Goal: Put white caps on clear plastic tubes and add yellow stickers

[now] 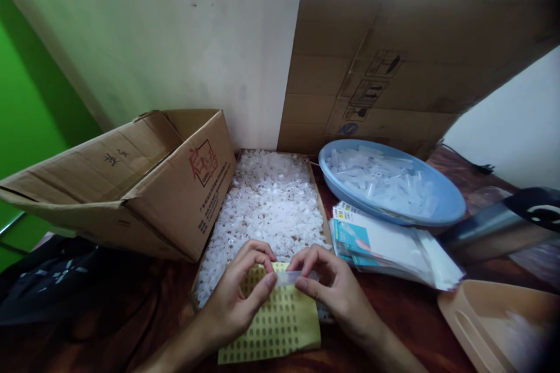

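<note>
Between my two hands lies a small clear plastic tube (287,278), held level above a yellow sheet of small dark-printed stickers (271,326). My left hand (245,280) is closed in a pinch, thumb and forefinger at the tube's left end; whether a sticker is also between them I cannot tell. With thumb and fingertips, my right hand (326,282) grips the tube towards its right end. Under the sheet's far part is a shallow cardboard tray (324,210) filled with many small translucent plastic pieces (271,204).
An open cardboard box (175,186) stands left of the tray. To the right, a blue basin (450,204) holds many clear tubes, behind a stack of printed packets (385,245). A beige bin (464,315) and a dark cylinder (490,221) are farther right. Tall cardboard (394,29) stands behind.
</note>
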### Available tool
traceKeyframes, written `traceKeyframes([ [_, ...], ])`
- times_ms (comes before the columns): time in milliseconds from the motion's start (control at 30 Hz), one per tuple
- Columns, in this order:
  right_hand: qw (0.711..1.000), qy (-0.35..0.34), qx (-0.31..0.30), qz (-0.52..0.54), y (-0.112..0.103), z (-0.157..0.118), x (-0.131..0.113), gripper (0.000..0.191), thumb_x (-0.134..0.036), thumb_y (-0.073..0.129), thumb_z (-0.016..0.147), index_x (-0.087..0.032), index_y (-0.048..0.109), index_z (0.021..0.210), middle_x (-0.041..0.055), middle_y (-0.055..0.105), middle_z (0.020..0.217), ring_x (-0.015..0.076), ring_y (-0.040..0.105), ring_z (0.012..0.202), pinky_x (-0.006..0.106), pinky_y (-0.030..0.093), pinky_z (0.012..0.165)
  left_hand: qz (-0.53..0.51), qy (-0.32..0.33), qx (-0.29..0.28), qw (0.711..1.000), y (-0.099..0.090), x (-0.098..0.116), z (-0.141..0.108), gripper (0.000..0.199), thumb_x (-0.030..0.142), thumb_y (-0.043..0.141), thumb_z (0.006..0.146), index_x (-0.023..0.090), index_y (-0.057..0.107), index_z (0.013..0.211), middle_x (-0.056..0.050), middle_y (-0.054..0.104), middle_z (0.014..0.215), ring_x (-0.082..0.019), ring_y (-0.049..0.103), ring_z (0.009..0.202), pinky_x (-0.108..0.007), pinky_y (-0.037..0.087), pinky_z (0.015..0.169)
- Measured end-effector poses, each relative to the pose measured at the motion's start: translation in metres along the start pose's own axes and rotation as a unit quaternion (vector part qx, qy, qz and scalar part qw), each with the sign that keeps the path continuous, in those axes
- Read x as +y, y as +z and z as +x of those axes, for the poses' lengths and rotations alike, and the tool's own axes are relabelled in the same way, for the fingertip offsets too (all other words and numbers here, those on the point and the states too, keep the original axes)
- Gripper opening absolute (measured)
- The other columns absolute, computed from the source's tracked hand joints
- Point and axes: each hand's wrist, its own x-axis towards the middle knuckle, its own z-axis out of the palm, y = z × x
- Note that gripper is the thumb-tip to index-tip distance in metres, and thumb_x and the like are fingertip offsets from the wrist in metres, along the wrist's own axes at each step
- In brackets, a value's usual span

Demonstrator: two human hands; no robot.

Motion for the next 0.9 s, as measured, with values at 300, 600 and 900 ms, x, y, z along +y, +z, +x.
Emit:
traceKeyframes([
  [300,1.0,-0.001,0.004,-0.006,0.001,0.0017,-0.0008,0.032,-0.041,0.081,0.084,-0.018,0.06,0.079,0.0071,0.07,0.096,0.0206,0.064,0.09,0.03,0.047,0.078,-0.001,0.008,0.005,1.0,0.001,-0.0002,0.0006,0.013,0.028,0.053,0.102,0.021,0.057,0.092,-0.006,0.058,0.108,-0.019,0.057,0.108,-0.03,0.044,0.098],
  [600,1.0,-0.006,0.003,-0.007,0.0015,0.0006,-0.0006,0.03,-0.04,0.081,0.085,-0.018,0.06,0.08,0.0062,0.069,0.095,0.0198,0.064,0.09,0.03,0.047,0.079,0.0,0.002,0.005,1.0,0.0012,-0.0002,0.0,0.012,0.027,0.052,0.103,0.021,0.056,0.094,-0.007,0.056,0.111,-0.019,0.056,0.11,-0.03,0.043,0.097],
  [900,1.0,-0.005,0.001,-0.008,0.001,0.0008,0.0014,0.029,-0.038,0.081,0.085,-0.018,0.06,0.08,0.006,0.069,0.097,0.0197,0.064,0.091,0.029,0.047,0.081,0.031,0.021,0.023,0.999,0.0038,-0.0011,-0.0017,0.006,0.019,0.05,0.102,0.021,0.052,0.096,-0.007,0.054,0.112,-0.019,0.054,0.112,-0.03,0.042,0.098],
])
